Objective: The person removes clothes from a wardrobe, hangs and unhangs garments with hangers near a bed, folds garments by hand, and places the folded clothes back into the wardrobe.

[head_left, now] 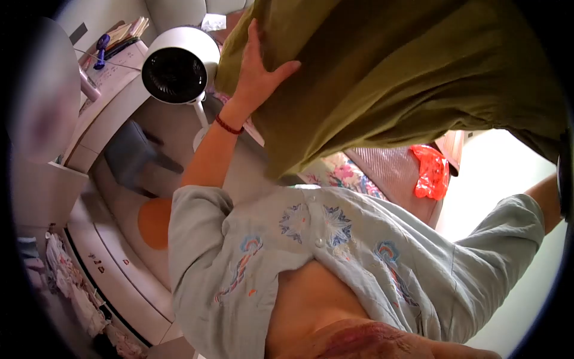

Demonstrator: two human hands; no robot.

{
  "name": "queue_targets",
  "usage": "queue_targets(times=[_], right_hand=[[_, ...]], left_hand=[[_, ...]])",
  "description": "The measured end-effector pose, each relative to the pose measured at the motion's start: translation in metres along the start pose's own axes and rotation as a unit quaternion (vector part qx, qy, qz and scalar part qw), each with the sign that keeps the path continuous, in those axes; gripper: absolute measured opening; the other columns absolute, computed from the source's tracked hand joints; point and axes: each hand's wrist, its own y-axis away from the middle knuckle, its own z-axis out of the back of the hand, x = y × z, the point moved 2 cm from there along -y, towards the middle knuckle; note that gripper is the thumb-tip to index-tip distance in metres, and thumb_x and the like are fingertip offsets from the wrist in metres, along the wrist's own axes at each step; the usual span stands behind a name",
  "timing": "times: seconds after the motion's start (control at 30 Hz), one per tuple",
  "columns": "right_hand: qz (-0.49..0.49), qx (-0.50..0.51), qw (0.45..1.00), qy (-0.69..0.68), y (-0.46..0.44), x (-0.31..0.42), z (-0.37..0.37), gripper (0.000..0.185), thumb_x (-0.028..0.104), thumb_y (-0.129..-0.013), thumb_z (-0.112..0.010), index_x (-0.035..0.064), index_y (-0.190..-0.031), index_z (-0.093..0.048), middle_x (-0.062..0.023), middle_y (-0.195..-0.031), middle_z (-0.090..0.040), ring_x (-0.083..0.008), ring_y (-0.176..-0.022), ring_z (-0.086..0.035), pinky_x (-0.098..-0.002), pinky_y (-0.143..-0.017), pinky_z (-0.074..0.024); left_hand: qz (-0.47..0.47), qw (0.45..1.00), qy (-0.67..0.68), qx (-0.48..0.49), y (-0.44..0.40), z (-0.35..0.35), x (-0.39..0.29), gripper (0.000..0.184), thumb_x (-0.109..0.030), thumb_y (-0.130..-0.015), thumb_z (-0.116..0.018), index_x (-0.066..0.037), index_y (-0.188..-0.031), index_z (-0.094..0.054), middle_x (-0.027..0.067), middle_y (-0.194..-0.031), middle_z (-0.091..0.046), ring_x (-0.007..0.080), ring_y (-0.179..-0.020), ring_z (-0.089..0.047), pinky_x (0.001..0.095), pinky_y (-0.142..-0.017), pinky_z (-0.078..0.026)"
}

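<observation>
A large olive-green cloth hangs in folds across the upper part of the head view. Against its left side lies my left hand, with the thumb spread away from the stretched fingers. A dark red beaded bracelet circles that wrist. My right arm reaches out at the right edge, beside a dark band at the cloth's border; the right hand itself is outside the visible picture. Below the cloth is the light grey embroidered shirt that I wear.
A white fan stands at upper left, near a dark grey stool and a desk with papers. An orange round object is lower down. A red plastic bag lies on the bed behind the cloth.
</observation>
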Motion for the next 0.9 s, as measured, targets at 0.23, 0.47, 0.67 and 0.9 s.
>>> queue_targets(times=[0.23, 0.47, 0.67, 0.9], right_hand=[[-0.073, -0.031, 0.992, -0.094, 0.01, 0.006, -0.009, 0.039, 0.028, -0.095, -0.045, -0.0016, -0.119, -0.05, -0.0147, -0.106, -0.059, -0.0215, -0.095, -0.058, -0.0311, -0.086, -0.0481], [-0.234, -0.05, 0.939, -0.246, 0.047, -0.08, -0.033, 0.043, 0.032, -0.096, -0.043, -0.0018, -0.123, -0.049, -0.0158, -0.109, -0.059, -0.0224, -0.098, -0.058, -0.0312, -0.087, -0.0476], [-0.167, 0.226, 0.824, -0.492, 0.094, -0.203, -0.052, 0.044, 0.028, -0.099, -0.032, -0.0051, -0.127, -0.041, -0.019, -0.126, -0.046, -0.0285, -0.115, -0.048, -0.0406, -0.099, -0.0426], [-0.288, 0.214, 0.791, -0.495, 0.152, -0.243, -0.081, 0.052, 0.034, -0.098, -0.034, -0.0057, -0.132, -0.035, -0.0184, -0.133, -0.042, -0.0295, -0.121, -0.044, -0.0422, -0.102, -0.036]], left_hand=[[-0.23, 0.953, -0.151, -0.127, -0.023, 0.042, -0.082, 0.091, -0.036, -0.077, -0.071, -0.001, -0.141, -0.018, 0.0166, -0.141, -0.029, 0.0273, -0.127, -0.032, 0.0379, -0.103, -0.028], [-0.1, 0.987, 0.118, -0.054, -0.018, 0.053, -0.101, 0.097, -0.032, -0.079, -0.07, 0.005, -0.141, -0.006, 0.0184, -0.139, -0.031, 0.0237, -0.126, -0.033, 0.0326, -0.104, -0.028], [-0.018, 0.954, 0.142, -0.262, 0.01, 0.085, -0.099, 0.101, -0.037, -0.08, -0.069, 0.003, -0.142, 0.001, 0.0169, -0.144, -0.02, 0.0247, -0.13, -0.025, 0.0352, -0.107, -0.024], [0.027, 0.874, -0.344, -0.343, 0.045, 0.11, -0.097, 0.059, -0.033, -0.076, -0.072, -0.009, -0.124, -0.048, 0.0142, -0.11, -0.046, 0.0263, -0.108, -0.044, 0.0353, -0.091, -0.039]])
